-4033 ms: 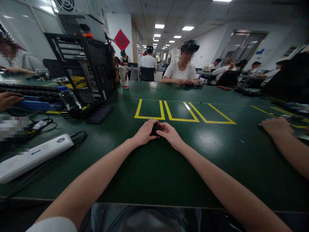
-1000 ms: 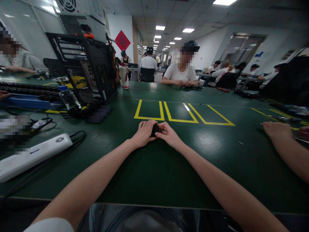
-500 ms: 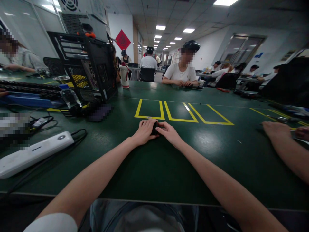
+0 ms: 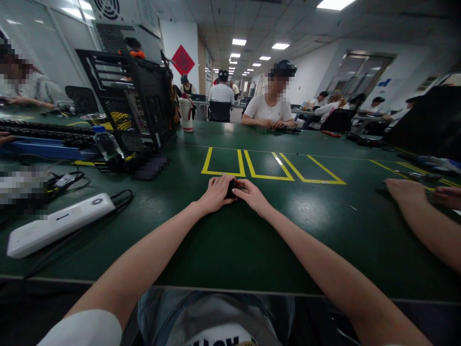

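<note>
A small black object (image 4: 231, 189) is held between my two hands, just above or on the green table (image 4: 230, 250); its kind is hard to tell because fingers cover most of it. My left hand (image 4: 216, 193) is wrapped round its left side, the back of the hand facing up. From the right, the thumb and fingers of my right hand (image 4: 251, 196) close on its other side. Just beyond the hands, yellow tape outlines (image 4: 232, 174) mark the tabletop.
To the left lie a white power strip (image 4: 61, 225) with black cable, a water bottle (image 4: 107, 143) and a black computer case (image 4: 133, 101). A paper cup (image 4: 186, 115) stands behind. A co-worker's arm (image 4: 414, 202) rests at the right; another person (image 4: 270, 108) sits opposite.
My hands keep the same grip on the black object. The view has tilted slightly down, and the co-worker's hand at the right has shifted a little.
</note>
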Tool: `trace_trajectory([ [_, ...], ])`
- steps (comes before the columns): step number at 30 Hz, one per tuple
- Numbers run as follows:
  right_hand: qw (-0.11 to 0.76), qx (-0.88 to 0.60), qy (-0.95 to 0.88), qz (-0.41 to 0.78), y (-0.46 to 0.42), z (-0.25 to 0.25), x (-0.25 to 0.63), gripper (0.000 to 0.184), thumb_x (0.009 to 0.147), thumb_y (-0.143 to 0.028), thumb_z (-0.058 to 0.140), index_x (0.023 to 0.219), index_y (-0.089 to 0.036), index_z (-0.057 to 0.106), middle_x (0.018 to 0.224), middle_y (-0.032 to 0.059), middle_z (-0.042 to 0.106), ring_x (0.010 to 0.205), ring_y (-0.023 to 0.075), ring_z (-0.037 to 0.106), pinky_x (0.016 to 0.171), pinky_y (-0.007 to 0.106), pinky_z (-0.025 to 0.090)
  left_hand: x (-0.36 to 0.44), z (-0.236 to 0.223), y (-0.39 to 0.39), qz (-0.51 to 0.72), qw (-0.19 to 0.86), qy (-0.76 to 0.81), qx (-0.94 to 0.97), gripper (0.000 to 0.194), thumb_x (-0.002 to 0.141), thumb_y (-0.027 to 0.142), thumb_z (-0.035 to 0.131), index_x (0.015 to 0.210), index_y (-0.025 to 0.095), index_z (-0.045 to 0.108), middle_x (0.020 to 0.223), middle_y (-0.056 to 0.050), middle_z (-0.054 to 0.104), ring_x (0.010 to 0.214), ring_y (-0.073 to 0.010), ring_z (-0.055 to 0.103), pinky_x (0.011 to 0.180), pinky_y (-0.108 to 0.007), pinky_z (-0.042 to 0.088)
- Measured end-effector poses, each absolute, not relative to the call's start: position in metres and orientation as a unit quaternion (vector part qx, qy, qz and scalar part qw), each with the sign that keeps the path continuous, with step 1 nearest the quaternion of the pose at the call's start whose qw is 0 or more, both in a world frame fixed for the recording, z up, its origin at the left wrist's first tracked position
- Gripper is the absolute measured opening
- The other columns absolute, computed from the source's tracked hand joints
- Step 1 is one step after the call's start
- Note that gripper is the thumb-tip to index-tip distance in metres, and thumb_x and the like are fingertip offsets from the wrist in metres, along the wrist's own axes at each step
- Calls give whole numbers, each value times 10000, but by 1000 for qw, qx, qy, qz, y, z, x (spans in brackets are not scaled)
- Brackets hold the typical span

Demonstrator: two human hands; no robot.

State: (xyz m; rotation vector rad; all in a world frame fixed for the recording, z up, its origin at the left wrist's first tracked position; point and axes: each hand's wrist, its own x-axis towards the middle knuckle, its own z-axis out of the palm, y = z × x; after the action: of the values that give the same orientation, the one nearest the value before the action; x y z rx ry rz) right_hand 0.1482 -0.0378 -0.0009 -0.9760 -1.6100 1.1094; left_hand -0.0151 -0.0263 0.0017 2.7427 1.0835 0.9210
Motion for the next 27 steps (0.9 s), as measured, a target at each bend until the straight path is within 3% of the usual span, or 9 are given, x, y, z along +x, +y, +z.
trace_trajectory([
  [7,473,-360,-672,442,-41,-1,151,296,663,-260,624,928,-224,496,989,6,520,986,153,503,859,336,431,-14,1,-26,292,18,355,888,513,720,310,570,1146,202,304,1133,-87,434,1070,-259,411,910,-430,281],
  [12,481,-366,-661,444,-39,-2,149,208,697,-290,593,862,-217,490,920,4,522,916,149,527,818,337,446,-15,0,-25,295,11,350,889,546,721,336,570,1166,200,285,1147,-94,425,1076,-259,403,909,-423,280],
  [19,453,-393,-659,453,-38,-2,150,304,714,-301,577,988,-206,489,1032,46,513,894,161,551,805,361,450,-15,-1,-24,293,19,352,889,541,721,334,572,1163,204,288,1137,-89,430,1075,-259,406,914,-426,276],
  [27,479,-351,-672,443,-37,-3,152,222,701,-269,595,894,-221,495,935,7,524,930,143,522,842,331,436,-14,1,-25,295,18,352,888,537,722,341,571,1159,205,291,1146,-91,424,1086,-261,398,918,-430,276],
])
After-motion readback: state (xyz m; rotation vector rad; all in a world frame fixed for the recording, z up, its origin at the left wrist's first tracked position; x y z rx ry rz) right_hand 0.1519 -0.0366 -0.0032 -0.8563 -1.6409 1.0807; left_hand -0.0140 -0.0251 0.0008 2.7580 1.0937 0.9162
